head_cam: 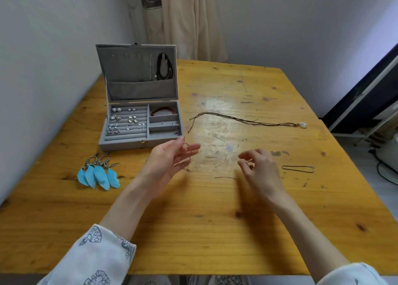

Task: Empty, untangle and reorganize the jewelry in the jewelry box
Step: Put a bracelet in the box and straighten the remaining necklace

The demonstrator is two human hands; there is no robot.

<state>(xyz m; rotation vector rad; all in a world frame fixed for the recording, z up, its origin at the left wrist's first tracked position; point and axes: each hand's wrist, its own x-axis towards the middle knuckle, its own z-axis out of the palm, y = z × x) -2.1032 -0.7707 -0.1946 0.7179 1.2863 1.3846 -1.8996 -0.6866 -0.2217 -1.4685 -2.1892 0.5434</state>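
The grey jewelry box (129, 143) stands open at the table's back left, with earrings on its ring rolls, a red bead bracelet (162, 110) in a side slot and dark necklaces (164, 66) hanging in the lid. My left hand (172, 157) is raised in front of the box with a thin cord looped around its straight fingers. To its right, my right hand (258, 166) pinches the cord's other end with a small amber bead (251, 166). A brown cord necklace (243, 119) with a white pendant (303, 125) lies stretched out behind them.
Blue feather earrings (99, 172) lie left of my left arm. A thin chain bracelet (298, 168) lies right of my right hand. The wooden table (215, 231) meets a wall on the left. A dark shelf stands at the right.
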